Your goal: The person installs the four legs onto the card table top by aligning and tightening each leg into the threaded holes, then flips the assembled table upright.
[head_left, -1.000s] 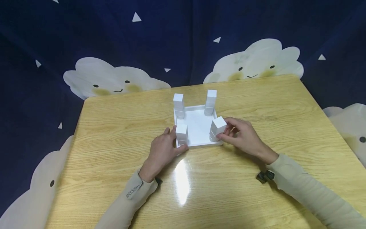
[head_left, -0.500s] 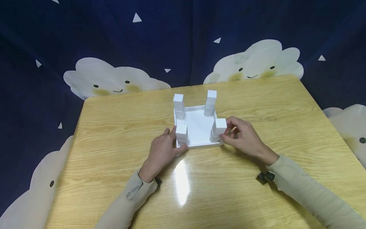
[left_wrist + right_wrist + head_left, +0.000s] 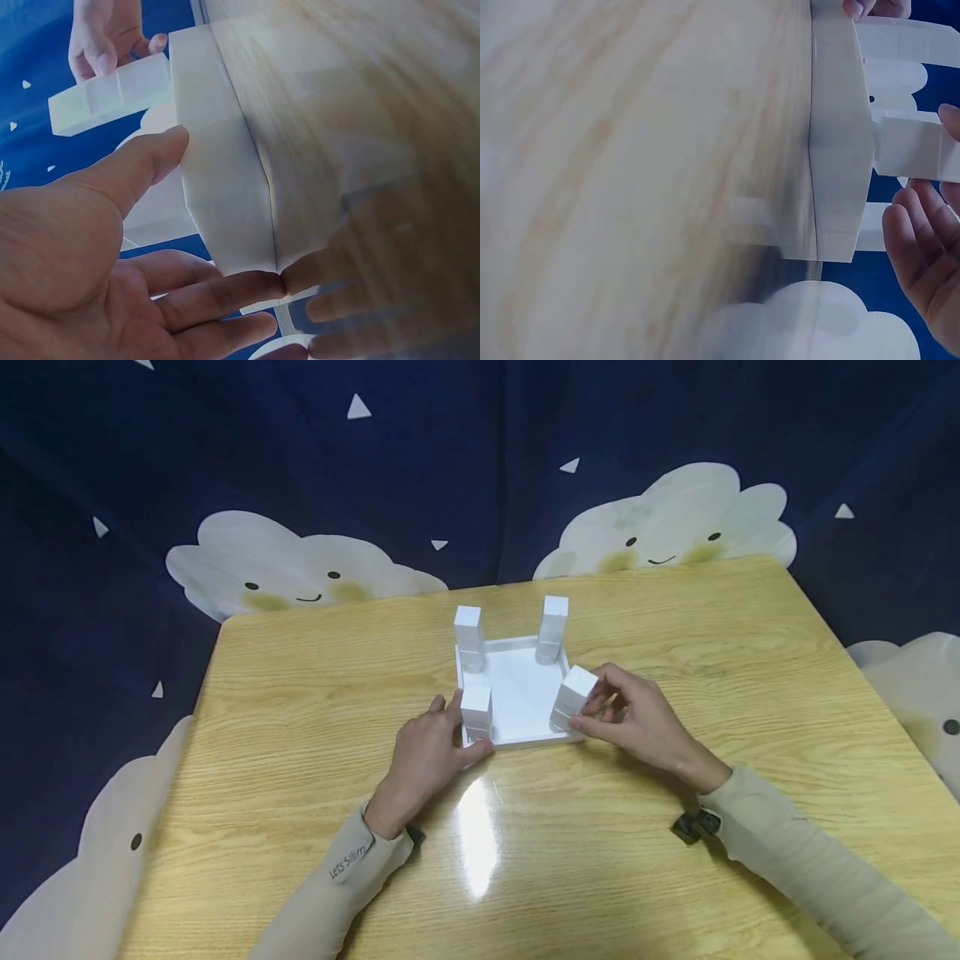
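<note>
In the head view a shallow white square base with a raised rim lies on the table, a white block leg standing at each corner. My right hand pinches the front right leg between thumb and fingers; this leg is turned askew and leans slightly right. My left hand grips the base's front left corner beside the front left leg. In the left wrist view the thumb presses the base's side. The right wrist view shows a narrow neck where the pinched leg meets the base.
The back left leg and back right leg stand upright at the far corners. Wooden table surface surrounds the base. Behind the table hangs a dark blue curtain with clouds.
The front right leg turned until it faced squarely half a second ago, and now stands askew again with its top tipped right. My right fingers shifted slightly with it; my left hand stayed put.
</note>
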`<state>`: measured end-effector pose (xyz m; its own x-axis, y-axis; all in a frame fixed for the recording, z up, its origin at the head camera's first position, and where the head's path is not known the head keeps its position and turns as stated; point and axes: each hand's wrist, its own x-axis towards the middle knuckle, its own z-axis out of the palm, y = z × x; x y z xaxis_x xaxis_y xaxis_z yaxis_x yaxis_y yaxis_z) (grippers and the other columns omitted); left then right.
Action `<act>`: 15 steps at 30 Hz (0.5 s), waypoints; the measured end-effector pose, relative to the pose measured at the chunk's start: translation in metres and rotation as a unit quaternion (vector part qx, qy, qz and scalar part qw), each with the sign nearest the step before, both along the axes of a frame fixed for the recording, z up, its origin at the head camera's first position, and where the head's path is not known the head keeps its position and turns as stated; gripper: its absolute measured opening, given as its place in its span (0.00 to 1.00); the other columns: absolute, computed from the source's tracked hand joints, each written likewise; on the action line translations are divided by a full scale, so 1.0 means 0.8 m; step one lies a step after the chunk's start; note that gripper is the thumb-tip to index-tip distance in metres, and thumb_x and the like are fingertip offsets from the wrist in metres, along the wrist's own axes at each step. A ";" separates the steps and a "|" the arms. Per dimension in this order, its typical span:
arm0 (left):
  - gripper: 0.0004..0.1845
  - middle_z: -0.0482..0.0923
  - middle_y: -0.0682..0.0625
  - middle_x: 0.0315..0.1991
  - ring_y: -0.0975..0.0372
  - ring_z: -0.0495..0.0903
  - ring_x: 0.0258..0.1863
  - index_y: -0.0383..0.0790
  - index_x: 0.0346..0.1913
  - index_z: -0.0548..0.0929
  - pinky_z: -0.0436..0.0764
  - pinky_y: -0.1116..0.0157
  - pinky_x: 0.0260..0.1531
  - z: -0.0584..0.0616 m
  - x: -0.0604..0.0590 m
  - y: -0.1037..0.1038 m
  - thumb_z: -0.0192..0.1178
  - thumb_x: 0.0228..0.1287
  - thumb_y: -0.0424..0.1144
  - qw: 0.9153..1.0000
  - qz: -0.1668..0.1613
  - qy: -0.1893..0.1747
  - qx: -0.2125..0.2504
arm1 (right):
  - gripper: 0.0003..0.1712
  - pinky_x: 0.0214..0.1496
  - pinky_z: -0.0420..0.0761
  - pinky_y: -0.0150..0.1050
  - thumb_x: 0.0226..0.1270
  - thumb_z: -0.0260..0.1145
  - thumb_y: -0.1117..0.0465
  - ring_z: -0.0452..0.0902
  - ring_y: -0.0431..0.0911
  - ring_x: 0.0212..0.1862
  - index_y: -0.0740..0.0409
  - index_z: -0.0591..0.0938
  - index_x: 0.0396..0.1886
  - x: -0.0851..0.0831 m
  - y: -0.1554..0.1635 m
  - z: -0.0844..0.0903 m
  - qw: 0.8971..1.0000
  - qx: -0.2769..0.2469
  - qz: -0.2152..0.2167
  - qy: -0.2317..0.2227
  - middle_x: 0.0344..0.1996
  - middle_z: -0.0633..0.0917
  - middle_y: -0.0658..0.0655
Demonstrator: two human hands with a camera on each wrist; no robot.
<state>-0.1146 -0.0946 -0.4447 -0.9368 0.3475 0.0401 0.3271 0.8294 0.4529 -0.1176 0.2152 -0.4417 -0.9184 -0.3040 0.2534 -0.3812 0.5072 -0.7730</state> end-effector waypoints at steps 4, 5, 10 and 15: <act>0.49 0.73 0.29 0.62 0.40 0.73 0.64 0.27 0.70 0.68 0.80 0.45 0.51 0.000 0.000 0.000 0.71 0.57 0.60 1.000 0.000 0.004 -0.004 | 0.28 0.31 0.83 0.36 0.53 0.82 0.56 0.78 0.42 0.31 0.53 0.82 0.54 -0.001 0.000 0.001 1.000 0.010 0.011 0.021 0.32 0.83 0.47; 0.49 0.73 0.28 0.62 0.40 0.73 0.63 0.27 0.70 0.68 0.80 0.46 0.51 0.000 0.000 0.000 0.71 0.57 0.60 1.000 0.000 0.005 -0.005 | 0.29 0.32 0.83 0.36 0.53 0.82 0.56 0.78 0.41 0.32 0.53 0.82 0.55 -0.001 0.000 0.001 1.000 0.011 0.014 0.025 0.32 0.82 0.46; 0.50 0.72 0.27 0.62 0.39 0.75 0.62 0.28 0.71 0.68 0.81 0.46 0.48 0.000 0.000 0.000 0.71 0.56 0.60 1.000 0.002 0.004 -0.011 | 0.24 0.31 0.82 0.35 0.53 0.81 0.58 0.79 0.41 0.32 0.53 0.83 0.50 -0.003 -0.001 -0.001 0.999 0.006 0.018 0.033 0.31 0.83 0.45; 0.50 0.71 0.27 0.63 0.39 0.75 0.61 0.28 0.71 0.68 0.82 0.47 0.47 -0.001 -0.001 0.001 0.71 0.56 0.61 1.000 0.002 0.006 -0.018 | 0.21 0.30 0.82 0.34 0.56 0.80 0.61 0.79 0.41 0.31 0.54 0.83 0.48 -0.004 -0.001 -0.002 1.000 0.007 0.014 0.027 0.30 0.83 0.45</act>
